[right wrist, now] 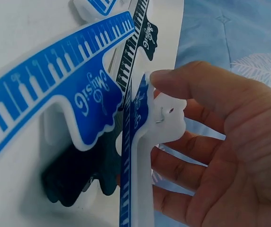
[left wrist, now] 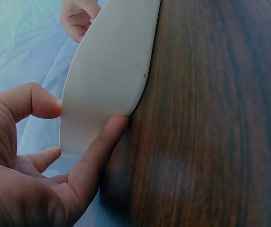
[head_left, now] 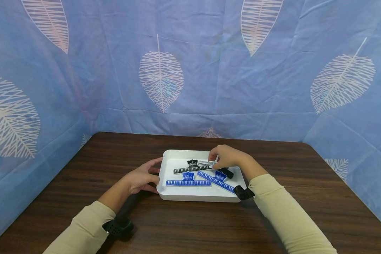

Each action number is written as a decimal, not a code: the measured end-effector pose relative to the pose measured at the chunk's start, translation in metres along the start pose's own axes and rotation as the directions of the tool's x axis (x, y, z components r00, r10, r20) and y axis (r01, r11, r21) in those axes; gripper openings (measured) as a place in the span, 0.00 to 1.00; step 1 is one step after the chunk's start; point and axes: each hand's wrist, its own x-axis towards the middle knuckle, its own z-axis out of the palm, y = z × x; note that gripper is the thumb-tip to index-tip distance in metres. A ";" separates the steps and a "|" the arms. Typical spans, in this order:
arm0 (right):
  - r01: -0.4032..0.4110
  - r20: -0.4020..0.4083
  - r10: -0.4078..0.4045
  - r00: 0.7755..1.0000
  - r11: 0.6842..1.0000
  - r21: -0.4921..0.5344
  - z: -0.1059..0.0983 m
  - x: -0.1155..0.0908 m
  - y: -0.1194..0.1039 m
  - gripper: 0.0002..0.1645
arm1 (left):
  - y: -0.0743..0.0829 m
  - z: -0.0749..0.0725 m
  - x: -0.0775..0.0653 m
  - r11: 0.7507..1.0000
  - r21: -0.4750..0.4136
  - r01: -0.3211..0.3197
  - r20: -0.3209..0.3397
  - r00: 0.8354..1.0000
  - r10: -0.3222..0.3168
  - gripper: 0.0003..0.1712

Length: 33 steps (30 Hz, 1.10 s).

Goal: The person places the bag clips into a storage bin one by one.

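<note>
In the head view, my left hand (head_left: 139, 180) touches the left end of a white tray (head_left: 197, 198). The left wrist view shows its fingertips against the tray's outer wall (left wrist: 112, 61) and rim. Over the tray's far right part, my right hand (head_left: 228, 157) pinches a blue-and-white piano-key clip (right wrist: 141, 113) between thumb and fingers, seen edge-on. Inside the tray lie a straight blue piano-key clip (head_left: 188, 182), a slanted blue one (head_left: 215, 180) and a black one (head_left: 192, 170). Another black clip (head_left: 227, 173) is partly hidden beneath the right hand.
The tray stands on a dark wooden table (head_left: 190, 225). A blue cloth with white leaf prints (head_left: 190, 88) hangs behind and at both sides. Each wrist wears a black band, the left (head_left: 118, 228) and the right (head_left: 243, 193).
</note>
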 end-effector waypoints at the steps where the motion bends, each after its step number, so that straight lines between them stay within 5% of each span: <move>1: 0.004 0.000 -0.004 1.000 1.000 0.000 0.000 0.000 0.000 0.13 | 0.000 0.000 0.000 1.000 0.001 0.000 0.000 1.000 0.000 0.57; 12: 0.020 -0.013 -0.020 1.000 1.000 0.006 0.002 -0.005 0.000 0.18 | -0.001 0.000 0.002 1.000 0.004 0.002 0.002 1.000 -0.003 0.57; 23: 0.130 -0.233 -0.123 0.965 0.991 0.013 0.002 -0.028 0.007 0.21 | 0.000 0.000 0.002 1.000 -0.002 0.005 -0.004 1.000 -0.005 0.57; 33: 0.151 -0.290 -0.141 0.947 0.989 0.011 -0.001 -0.055 0.001 0.19 | 0.003 0.000 -0.002 1.000 0.000 0.007 0.014 1.000 -0.007 0.57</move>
